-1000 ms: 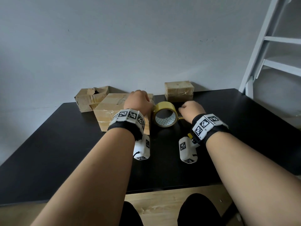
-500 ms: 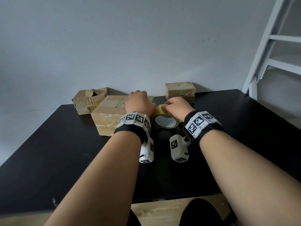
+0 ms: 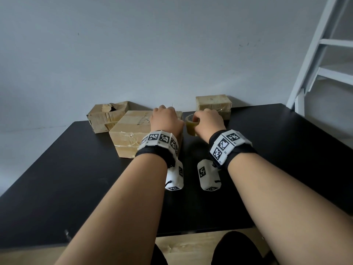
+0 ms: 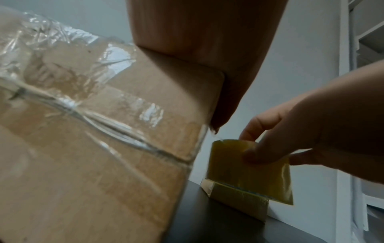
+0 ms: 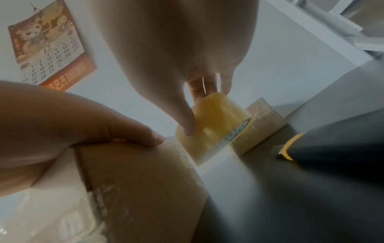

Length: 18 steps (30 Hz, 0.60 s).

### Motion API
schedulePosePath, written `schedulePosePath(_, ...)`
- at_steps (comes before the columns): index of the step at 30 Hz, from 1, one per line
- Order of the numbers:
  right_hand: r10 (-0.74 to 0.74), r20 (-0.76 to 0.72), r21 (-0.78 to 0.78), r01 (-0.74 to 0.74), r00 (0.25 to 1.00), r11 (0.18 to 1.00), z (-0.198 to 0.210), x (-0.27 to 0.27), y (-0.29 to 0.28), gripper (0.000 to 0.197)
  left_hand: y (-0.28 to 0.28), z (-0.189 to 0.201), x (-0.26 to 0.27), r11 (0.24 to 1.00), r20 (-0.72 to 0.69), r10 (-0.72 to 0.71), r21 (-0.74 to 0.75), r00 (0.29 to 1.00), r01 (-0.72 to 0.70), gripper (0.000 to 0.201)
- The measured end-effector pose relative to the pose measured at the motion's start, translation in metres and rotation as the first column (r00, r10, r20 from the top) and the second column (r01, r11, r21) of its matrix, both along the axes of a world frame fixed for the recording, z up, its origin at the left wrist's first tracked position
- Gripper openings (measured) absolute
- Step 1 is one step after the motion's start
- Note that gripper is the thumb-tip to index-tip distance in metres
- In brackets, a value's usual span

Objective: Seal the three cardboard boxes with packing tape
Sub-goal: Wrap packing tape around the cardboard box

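My right hand [image 3: 208, 123] grips the yellow tape roll [image 3: 190, 125] from above, thumb on its outer face, just right of the large cardboard box [image 3: 129, 131]. The roll [image 5: 214, 125] is tilted, with its lower rim near the black table [image 3: 277, 142]. My left hand [image 3: 165, 121] rests on the large box's top at its right end. Its thumb [image 4: 220, 102] hangs down past the box's right edge, close to the roll [image 4: 245, 167]. Old clear tape [image 4: 62, 92] wrinkles across this box. A small closed box [image 3: 213, 104] stands at the back right, and a torn-topped box [image 3: 107, 117] at the back left.
A black and yellow utility knife [image 5: 324, 148] lies on the table right of the roll. The wall runs right behind the boxes, with a calendar [image 5: 47, 47] on it. A white ladder frame [image 3: 313, 60] stands off the table's far right corner.
My right hand came in from the right and closed over the tape roll. The roll stood with its hole facing me and now sits farther back beside the box. My left hand stayed on the box.
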State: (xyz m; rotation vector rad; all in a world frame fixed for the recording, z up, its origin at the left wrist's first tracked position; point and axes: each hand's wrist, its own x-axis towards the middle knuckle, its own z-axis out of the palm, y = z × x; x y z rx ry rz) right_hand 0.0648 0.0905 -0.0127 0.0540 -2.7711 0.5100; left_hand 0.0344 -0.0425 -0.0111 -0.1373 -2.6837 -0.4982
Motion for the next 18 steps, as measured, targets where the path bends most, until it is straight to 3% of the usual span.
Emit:
schedulePosePath(6,-0.187,0.090,-0.014,0.189,0.978,0.982,0.001,0.006,0.022,0.033,0.002,-0.001,0.001,0.999,-0.006,0.029,-0.016,1.000,-0.029,0.028)
schedulePosePath(11,-0.211,0.114,-0.064,0.219,0.971,0.974,0.000,0.011,0.032,0.031,0.008,0.004,0.001,0.993,0.066,0.079,-0.098,0.995,-0.072,0.035)
schedulePosePath(18,-0.242,0.207,0.010,0.245,0.948,0.969,-0.015,0.011,0.033,0.028,0.009,0.004,0.003,0.990,0.074,0.081,-0.122,0.994,-0.072,0.031)
